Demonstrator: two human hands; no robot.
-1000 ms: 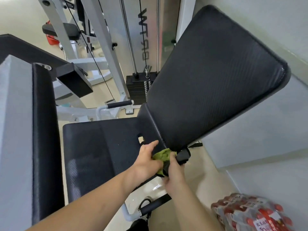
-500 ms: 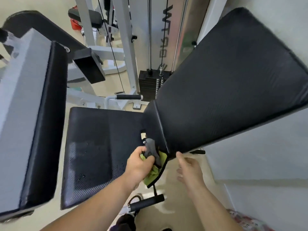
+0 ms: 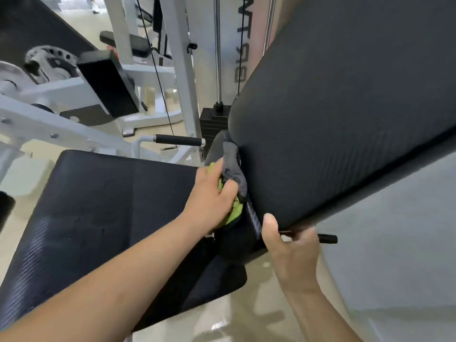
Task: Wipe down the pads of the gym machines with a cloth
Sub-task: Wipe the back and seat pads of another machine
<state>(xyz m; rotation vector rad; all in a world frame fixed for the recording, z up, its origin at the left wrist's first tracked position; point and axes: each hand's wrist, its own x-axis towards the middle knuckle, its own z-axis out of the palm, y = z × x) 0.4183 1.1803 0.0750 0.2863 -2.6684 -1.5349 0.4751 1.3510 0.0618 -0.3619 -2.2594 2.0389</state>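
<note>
A large black back pad (image 3: 345, 114) slants across the upper right, above a flat black seat pad (image 3: 98, 208). My left hand (image 3: 212, 198) grips a bunched green and grey cloth (image 3: 232, 169) and presses it against the lower left edge of the back pad, where it meets the seat. My right hand (image 3: 288, 245) holds the bottom corner of the back pad, thumb on the front face and fingers curled behind it.
A white machine frame (image 3: 177, 58) with cables and a black weight stack (image 3: 212, 124) stands behind the seat. A black-gripped handle (image 3: 177, 139) juts out beside the stack. Another black pad (image 3: 108, 87) on a white arm sits at the left. A pale wall (image 3: 394, 243) fills the right.
My left hand has slid the cloth up along the back pad's lower edge. My right hand, free and open half a second ago, now grips the pad's bottom corner. The view has moved closer.
</note>
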